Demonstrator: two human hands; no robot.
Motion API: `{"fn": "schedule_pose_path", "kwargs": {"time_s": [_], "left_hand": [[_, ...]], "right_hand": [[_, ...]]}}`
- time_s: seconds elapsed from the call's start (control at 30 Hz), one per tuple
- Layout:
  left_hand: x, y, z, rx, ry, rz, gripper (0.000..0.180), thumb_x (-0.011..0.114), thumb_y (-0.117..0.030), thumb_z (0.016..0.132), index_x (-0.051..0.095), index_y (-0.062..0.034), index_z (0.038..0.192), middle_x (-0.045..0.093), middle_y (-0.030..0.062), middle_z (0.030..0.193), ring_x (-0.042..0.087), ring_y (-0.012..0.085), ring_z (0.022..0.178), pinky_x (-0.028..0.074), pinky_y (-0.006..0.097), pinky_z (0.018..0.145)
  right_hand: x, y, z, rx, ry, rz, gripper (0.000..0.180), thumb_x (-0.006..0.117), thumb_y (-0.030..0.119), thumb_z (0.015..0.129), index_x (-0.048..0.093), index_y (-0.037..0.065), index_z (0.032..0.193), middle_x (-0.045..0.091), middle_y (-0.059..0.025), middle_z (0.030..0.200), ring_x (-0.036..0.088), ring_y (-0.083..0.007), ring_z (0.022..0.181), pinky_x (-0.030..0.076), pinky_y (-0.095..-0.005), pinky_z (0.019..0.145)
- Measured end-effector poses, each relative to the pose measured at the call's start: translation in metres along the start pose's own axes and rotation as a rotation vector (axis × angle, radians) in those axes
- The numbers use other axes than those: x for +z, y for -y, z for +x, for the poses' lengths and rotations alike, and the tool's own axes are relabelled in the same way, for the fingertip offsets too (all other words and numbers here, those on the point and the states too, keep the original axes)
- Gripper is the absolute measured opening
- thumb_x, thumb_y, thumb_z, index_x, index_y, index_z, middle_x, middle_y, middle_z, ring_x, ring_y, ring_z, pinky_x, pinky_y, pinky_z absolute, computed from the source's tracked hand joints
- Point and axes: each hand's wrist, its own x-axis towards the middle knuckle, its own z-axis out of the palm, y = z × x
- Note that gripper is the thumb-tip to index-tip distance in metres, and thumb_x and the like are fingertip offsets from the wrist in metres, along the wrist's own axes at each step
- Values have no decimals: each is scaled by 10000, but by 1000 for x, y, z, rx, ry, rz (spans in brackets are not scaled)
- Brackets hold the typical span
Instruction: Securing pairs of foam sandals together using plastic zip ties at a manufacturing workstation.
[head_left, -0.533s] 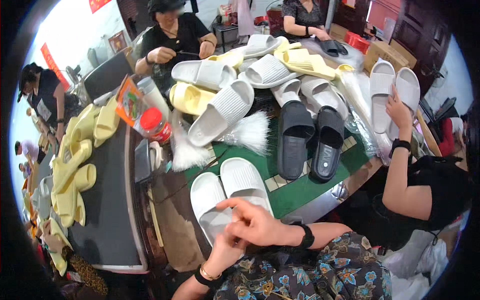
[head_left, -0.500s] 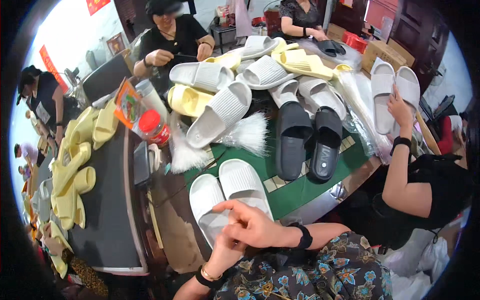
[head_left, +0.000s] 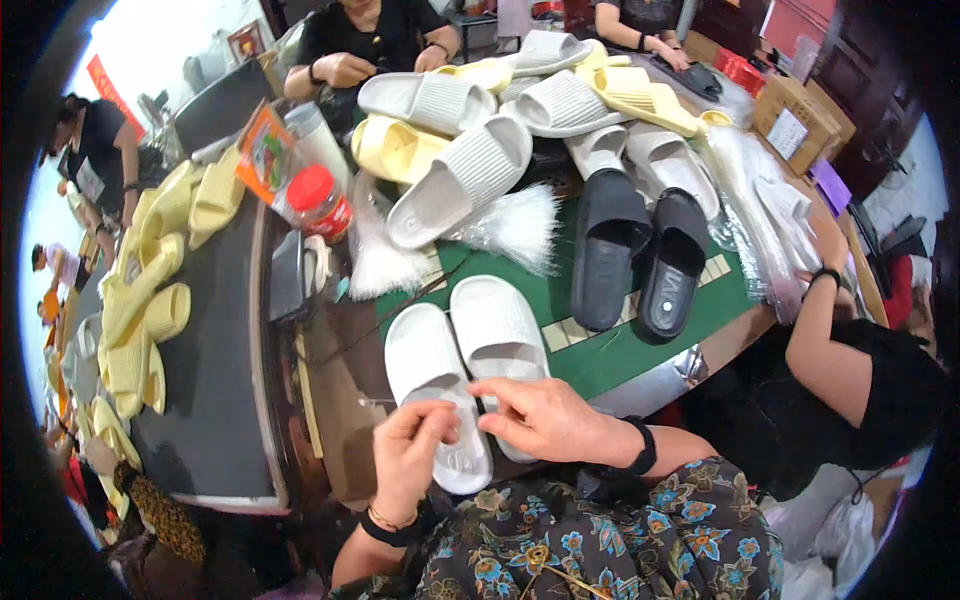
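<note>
A pair of white slides lies in front of me, the left slide (head_left: pixel 425 345) beside the right slide (head_left: pixel 497 310), toes pointing away. My left hand (head_left: pixel 412 445) is over the heel of the left slide, fingers curled and thumb against them. Whether something thin is pinched there I cannot make out. Just right of it, my right hand (head_left: pixel 548 415) hovers over the right slide's heel, index finger and thumb apart, with nothing visible between them. A black slide (head_left: pixel 610 260) and another black slide (head_left: pixel 675 275) lie beyond, to the right.
Grey slides (head_left: pixel 465 180) and yellow slides (head_left: pixel 398 150) are piled at the back. Bundles of thin white plastic strands (head_left: pixel 520 230) lie nearer, beside a red-lidded jar (head_left: pixel 318 200). More yellow slides (head_left: pixel 130 370) line the left table. A co-worker's arm (head_left: pixel 830 330) reaches in at right.
My hands, together before, have come apart, the left one moving left. The view has shifted. At right, the co-worker has lowered the pair of grey slides toward the table.
</note>
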Motion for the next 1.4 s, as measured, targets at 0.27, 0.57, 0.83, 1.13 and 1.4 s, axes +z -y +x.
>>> {"fn": "schedule_pose_path", "kwargs": {"time_s": [0.27, 0.57, 0.83, 1.13, 1.4], "left_hand": [[-31, -5, -1, 21, -111, -126, 175, 547, -114, 982, 642, 28, 944, 662, 66, 788, 588, 94, 655, 468, 222, 607], [-41, 11, -11, -402, 191, 427, 233, 599, -192, 918, 668, 9, 822, 614, 27, 615, 555, 68, 534, 433, 239, 494], [-44, 16, -14, -392, 400, 581, 336, 592, -258, 919, 637, 45, 780, 579, 69, 553, 537, 120, 503, 440, 312, 501], [-35, 7, -7, -303, 419, 621, 332, 582, -239, 920, 606, 48, 756, 543, 117, 539, 539, 167, 486, 440, 341, 506], [-34, 10, -4, -308, 418, 643, 326, 586, -230, 918, 594, 46, 745, 538, 133, 539, 535, 184, 478, 445, 357, 510]], "right_hand": [[18, -34, -24, -63, -103, -261, 132, 639, 174, 880, 624, 43, 891, 655, -121, 789, 645, -341, 723, 517, -420, 622], [29, -12, -37, -287, 103, -247, 169, 649, 166, 854, 552, 54, 772, 552, -96, 680, 621, -307, 653, 511, -410, 583], [30, -3, -42, -145, 210, -365, 182, 657, 180, 843, 582, 57, 732, 572, -105, 623, 621, -308, 587, 496, -429, 525], [5, 8, -67, -178, 64, -393, 145, 684, 118, 789, 600, 56, 689, 588, -81, 615, 604, -262, 536, 480, -370, 483], [0, 11, -73, -252, 3, -383, 240, 696, 138, 795, 519, 68, 650, 503, -62, 564, 568, -251, 489, 464, -360, 453]]}}
